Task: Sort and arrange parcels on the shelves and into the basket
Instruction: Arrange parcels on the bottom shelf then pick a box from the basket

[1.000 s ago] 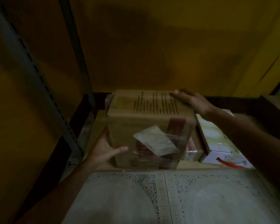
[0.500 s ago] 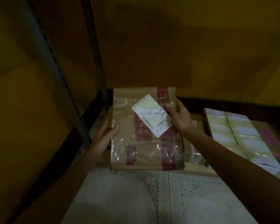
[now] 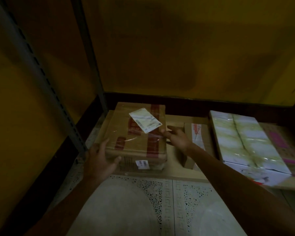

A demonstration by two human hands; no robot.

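A brown cardboard parcel point(image 3: 136, 142) with red tape and a white label on top lies flat on the bottom shelf board point(image 3: 175, 176) at the far left, near the grey upright. My left hand point(image 3: 99, 160) rests against its near left corner, fingers spread. Beside the parcel's right edge is my right hand point(image 3: 176, 137), fingers loosely extended and just touching or leaving the top edge. Neither hand grips the box.
A smaller brown parcel point(image 3: 197, 140) lies right of my right hand. A white and green box point(image 3: 245, 143) sits further right, on a pink-marked carton point(image 3: 283, 143). Grey slotted uprights point(image 3: 46, 86) stand at left before yellow walls. Patterned floor tiles point(image 3: 160, 206) lie below.
The parcel was turned label-up and set down flat on the shelf. My right hand came off its top to the right edge; my left hand slid to the near corner.
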